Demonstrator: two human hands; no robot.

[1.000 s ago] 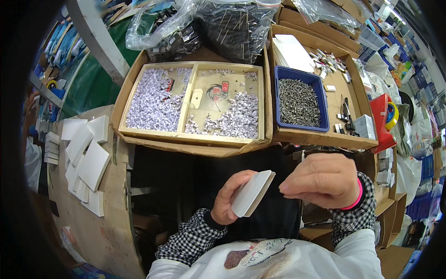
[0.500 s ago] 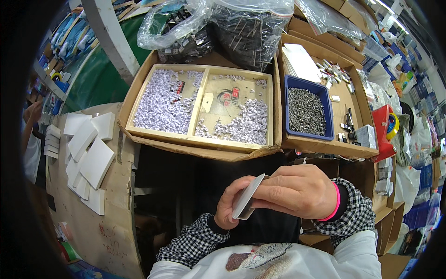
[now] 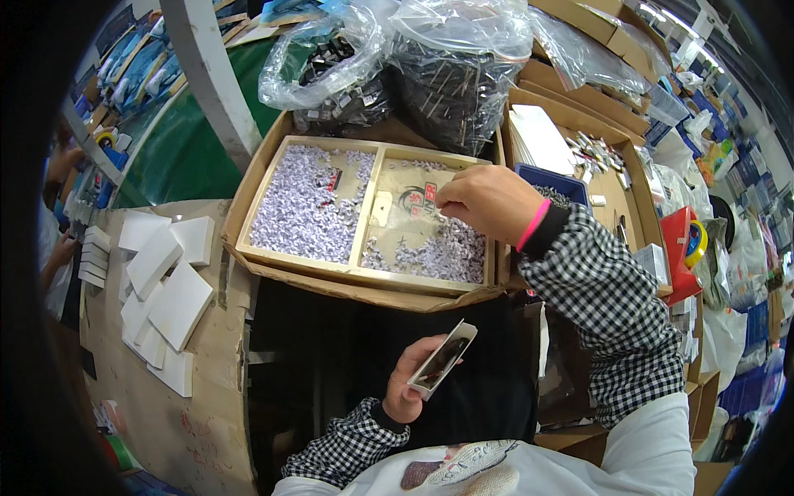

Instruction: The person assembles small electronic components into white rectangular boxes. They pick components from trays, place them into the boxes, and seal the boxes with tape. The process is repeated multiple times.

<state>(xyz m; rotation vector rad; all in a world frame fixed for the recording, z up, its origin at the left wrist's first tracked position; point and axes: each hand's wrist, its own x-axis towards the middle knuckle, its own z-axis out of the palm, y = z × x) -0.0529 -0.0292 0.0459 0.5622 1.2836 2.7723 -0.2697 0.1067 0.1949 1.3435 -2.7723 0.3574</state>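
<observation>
A thin white casing (image 3: pixel 444 357), its open side showing a dark inside, is tilted in my left hand (image 3: pixel 407 376), whose fingers and thumb close around its lower end. My right hand (image 3: pixel 490 202) hangs over the right compartment of a wooden two-part tray (image 3: pixel 361 233). Its fingers are bent down and drawn together; whatever they pinch is hidden or too small to make out. Small white plastic pieces (image 3: pixel 451 252) lie loose under and beside that hand. Many more such pieces (image 3: pixel 302 211) fill the left compartment.
A cardboard box (image 3: pixel 331 285) surrounds the tray, with plastic bags of black parts (image 3: pixel 451 83) behind it. My right forearm partly covers a blue bin (image 3: pixel 571 188) of small metal parts. White slabs (image 3: pixel 178 306) are piled on the left cardboard surface (image 3: pixel 203 413). Another person's hand (image 3: pixel 64 248) shows far left.
My right hand has left the casing and moved up and forward over the tray's right compartment. My left hand keeps the casing, now turned so that its dark inside shows.
</observation>
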